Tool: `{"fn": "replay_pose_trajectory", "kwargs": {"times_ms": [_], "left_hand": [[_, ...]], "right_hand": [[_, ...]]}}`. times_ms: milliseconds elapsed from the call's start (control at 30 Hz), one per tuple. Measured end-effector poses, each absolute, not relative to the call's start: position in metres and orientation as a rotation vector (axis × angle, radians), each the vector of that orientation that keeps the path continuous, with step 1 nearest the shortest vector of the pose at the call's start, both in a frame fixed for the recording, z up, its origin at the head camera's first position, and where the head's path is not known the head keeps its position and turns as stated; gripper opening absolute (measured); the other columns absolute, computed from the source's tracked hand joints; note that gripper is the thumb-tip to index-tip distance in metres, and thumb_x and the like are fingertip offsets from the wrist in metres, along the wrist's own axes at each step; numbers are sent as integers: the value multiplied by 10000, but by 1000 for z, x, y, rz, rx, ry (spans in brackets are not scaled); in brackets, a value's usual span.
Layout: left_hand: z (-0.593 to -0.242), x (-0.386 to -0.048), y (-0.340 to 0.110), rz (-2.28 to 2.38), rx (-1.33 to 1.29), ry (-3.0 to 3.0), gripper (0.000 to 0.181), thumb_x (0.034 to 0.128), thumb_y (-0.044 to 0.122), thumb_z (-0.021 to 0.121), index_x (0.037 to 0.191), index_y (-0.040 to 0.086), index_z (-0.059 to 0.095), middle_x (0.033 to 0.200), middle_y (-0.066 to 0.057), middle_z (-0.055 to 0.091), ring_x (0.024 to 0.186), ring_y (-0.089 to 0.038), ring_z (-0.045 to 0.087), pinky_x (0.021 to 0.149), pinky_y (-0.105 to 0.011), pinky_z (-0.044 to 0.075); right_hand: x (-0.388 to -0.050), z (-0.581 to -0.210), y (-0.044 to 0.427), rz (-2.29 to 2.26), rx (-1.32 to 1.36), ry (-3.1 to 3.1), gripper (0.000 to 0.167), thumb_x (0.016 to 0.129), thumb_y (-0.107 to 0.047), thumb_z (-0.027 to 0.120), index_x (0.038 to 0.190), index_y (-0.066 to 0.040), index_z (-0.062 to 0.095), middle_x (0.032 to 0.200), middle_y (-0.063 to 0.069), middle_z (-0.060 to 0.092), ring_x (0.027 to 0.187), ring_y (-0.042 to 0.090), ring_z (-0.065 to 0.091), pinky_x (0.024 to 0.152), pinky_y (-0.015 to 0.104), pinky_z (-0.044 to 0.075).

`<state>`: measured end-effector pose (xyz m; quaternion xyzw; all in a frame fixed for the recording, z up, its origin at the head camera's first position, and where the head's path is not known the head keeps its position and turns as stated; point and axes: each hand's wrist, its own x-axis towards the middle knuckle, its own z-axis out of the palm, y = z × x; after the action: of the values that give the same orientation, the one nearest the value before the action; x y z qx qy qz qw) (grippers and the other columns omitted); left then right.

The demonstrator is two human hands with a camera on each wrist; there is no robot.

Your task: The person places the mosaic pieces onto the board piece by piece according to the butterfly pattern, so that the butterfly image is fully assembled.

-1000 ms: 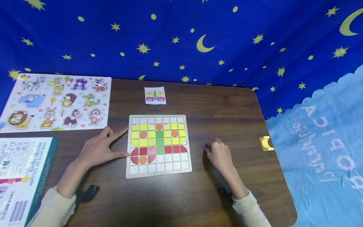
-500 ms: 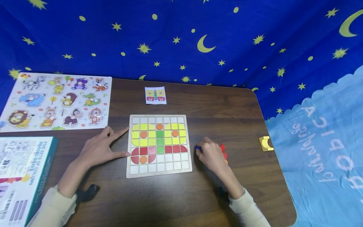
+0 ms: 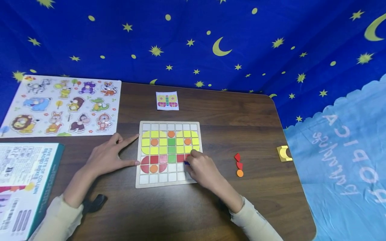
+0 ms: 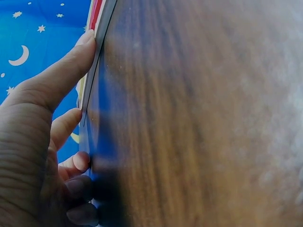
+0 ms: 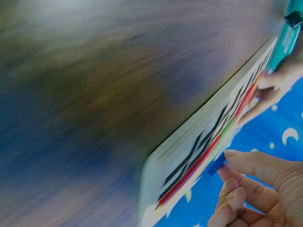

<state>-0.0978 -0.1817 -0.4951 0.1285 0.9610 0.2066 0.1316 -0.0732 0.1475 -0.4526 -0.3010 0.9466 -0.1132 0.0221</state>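
A wooden grid board lies on the table, with yellow, red, green and orange tiles forming a butterfly-like pattern. Thumb and index finger of my left hand are spread and touch its left edge; the left wrist view shows these fingertips against the board's side. My right hand is over the board's right part, hiding some of the lower right cells. Between its thumb and index finger it pinches a small blue tile, clearest in the right wrist view. Behind the board lies a small picture card with a butterfly pattern.
Two red tiles and an orange round tile lie right of the board. An animal puzzle sheet and a teal-edged box occupy the left side. A yellow piece sits at the right table edge.
My right hand has moved left from the bare table onto the board, carrying the blue tile. The red and orange tiles it covered are now in sight. My left hand stays at the board's edge.
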Motion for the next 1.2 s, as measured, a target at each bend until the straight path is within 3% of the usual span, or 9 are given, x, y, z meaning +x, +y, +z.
{"fn": "replay_pose_trajectory", "kwargs": {"times_ms": [233, 600, 1200], "left_hand": [[-496, -98, -182, 607, 381, 2794, 993, 733, 785, 657, 1545, 300, 358, 985, -48, 360, 633, -162, 343, 518, -297, 257], [-497, -98, -182, 600, 378, 2798, 1001, 727, 803, 644, 1546, 306, 354, 983, -45, 363, 627, -160, 340, 512, -295, 258], [-494, -98, -181, 603, 367, 2787, 998, 734, 790, 650, 1545, 286, 360, 987, -50, 357, 638, -164, 342, 526, -294, 257]], "right_hand": [[-72, -457, 122, -262, -1116, 2864, 68, 869, -130, 740, 888, -67, 756, 851, 27, 634, 762, 144, 617, 693, 292, 511], [-72, -464, 109, -275, -1165, 2824, 87, 890, -106, 703, 910, -56, 771, 832, 32, 637, 743, 137, 609, 668, 227, 486], [-76, -466, 109, -348, -1120, 2873, 93, 873, -102, 735, 956, -63, 749, 867, 31, 651, 781, 137, 634, 703, 248, 518]]}}
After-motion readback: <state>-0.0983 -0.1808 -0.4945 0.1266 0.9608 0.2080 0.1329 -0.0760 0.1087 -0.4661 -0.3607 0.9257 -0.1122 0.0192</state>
